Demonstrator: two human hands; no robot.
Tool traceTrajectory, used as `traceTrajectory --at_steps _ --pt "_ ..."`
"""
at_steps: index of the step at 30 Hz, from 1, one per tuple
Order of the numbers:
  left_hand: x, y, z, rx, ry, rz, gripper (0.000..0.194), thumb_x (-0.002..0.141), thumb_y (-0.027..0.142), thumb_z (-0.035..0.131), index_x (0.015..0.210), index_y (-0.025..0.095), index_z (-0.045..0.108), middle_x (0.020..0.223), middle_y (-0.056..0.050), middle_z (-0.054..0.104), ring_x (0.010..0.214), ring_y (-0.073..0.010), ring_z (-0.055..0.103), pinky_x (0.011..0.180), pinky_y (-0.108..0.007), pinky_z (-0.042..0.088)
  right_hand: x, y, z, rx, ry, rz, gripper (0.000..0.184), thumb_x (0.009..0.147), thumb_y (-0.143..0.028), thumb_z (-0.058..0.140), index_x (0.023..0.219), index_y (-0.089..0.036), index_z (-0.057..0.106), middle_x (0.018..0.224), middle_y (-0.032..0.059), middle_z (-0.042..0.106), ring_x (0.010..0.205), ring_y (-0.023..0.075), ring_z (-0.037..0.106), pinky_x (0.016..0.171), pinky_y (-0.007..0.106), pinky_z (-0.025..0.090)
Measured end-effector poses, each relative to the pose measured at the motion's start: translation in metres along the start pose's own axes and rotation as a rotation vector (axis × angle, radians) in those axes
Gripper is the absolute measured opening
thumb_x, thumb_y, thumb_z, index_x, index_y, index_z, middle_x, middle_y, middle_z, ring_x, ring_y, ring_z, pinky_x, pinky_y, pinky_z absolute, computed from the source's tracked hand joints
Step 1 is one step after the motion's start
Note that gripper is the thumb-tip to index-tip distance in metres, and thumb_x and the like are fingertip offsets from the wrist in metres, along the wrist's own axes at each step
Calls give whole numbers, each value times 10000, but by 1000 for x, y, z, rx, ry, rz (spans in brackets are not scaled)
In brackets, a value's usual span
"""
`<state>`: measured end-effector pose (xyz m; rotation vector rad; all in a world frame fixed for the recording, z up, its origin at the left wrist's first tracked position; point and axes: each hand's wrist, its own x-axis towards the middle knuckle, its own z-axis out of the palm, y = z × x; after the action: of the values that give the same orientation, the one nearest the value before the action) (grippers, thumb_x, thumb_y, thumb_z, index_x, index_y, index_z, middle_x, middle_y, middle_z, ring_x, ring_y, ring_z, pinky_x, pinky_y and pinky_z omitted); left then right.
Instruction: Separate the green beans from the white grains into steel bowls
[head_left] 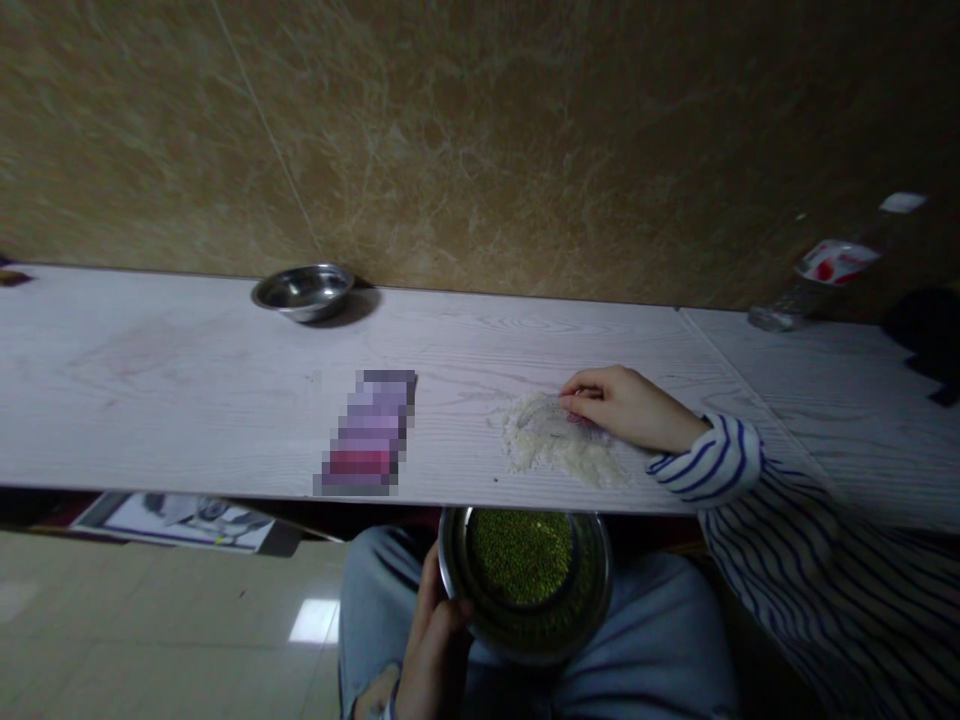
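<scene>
My left hand (439, 630) is closed on the left rim of a metal bowl (600, 590), thumb on the inner side, holding it above my lap just below the table's front edge. Small green beans (523, 556), which look like mung beans, fill its bottom. Over the table, my right hand (619, 405) has its fingertips pinched together at a spread-out patch of small white grains (551, 440), which look like rice. Anything between those fingertips is hidden. A bare swath runs through the grains beside the fingers.
A shallow metal bowl (304, 293) stands near the wall at the back left of the table (187, 400). Left of the grains lies a flat pixelated object (367, 435). A clear plastic bottle (836, 263) stands at the right, beside a dark item (926, 340).
</scene>
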<state>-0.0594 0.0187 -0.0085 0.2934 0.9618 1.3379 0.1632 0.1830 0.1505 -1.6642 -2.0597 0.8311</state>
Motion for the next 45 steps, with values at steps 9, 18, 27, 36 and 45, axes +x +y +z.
traceTrajectory --at_steps 9,18,27,36,45 --pt "-6 4 2 -24 -47 0 658 649 228 683 1302 276 630 1255 -74 699 1216 -357 567 1000 -467 442 -8 -12 12 112 -116 -39 138 844 -243 596 805 -169 706 637 9 680 571 122 601 533 229 430" --pt "-7 3 -2 -30 -70 24 672 671 238 668 1338 255 590 1319 -83 654 1339 -349 446 1093 -463 339 -35 -9 27 246 54 27 117 804 -276 608 801 -195 692 671 27 721 599 153 660 525 239 481" --pt "-10 6 0 -30 -60 23 628 681 221 658 1307 256 607 1286 -64 676 1294 -327 495 1108 -451 315 -69 -8 65 264 215 22 164 845 -356 592 845 -203 651 707 48 734 666 194 712 614 299 556" --pt "-11 7 -5 -49 -82 13 661 661 241 690 1316 271 609 1262 -61 691 1249 -345 541 1089 -476 346 -66 -8 73 204 213 -33 149 870 -325 593 873 -203 679 764 45 741 724 193 716 635 288 554" --pt "-13 8 -1 -19 -64 24 599 688 231 656 1285 268 622 1260 -57 694 1282 -332 516 1095 -476 332 -65 -4 70 156 217 -60 135 870 -307 603 880 -206 692 798 36 742 759 183 706 658 274 539"
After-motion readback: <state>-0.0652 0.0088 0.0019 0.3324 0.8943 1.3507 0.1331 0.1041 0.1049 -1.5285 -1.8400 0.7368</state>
